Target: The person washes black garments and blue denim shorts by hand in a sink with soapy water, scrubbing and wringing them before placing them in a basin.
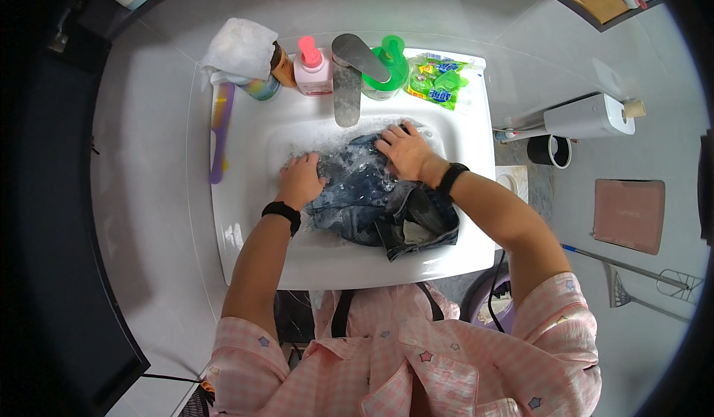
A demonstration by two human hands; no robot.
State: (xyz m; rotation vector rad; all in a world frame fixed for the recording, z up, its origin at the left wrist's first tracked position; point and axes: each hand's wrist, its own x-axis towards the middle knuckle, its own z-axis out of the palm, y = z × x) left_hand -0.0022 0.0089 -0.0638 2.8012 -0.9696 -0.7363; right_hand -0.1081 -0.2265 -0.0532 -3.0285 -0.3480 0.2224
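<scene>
A soaked dark-blue denim garment (357, 216) lies bunched in the white washbasin (251, 266), among suds and water. Its waistband end is folded over the front right of the bowl, with a pale lining showing. My left hand (301, 180) rests at the garment's left edge, thumb against the cloth and fingertips in the foam. Whether it grips the fabric is unclear. Over the garment's far right part lies my right hand (410, 152), its fingers curled onto the wet cloth and the thumb partly hidden. Each wrist wears a black band.
A metal faucet (347, 93) overhangs the bowl. Along the back rim stand a pink pump bottle (314, 71), a green-topped pump bottle (385, 74) and a green plastic packet (438, 81). A purple comb (221, 132) lies on the left rim. A purple bucket (491, 305) is below, right.
</scene>
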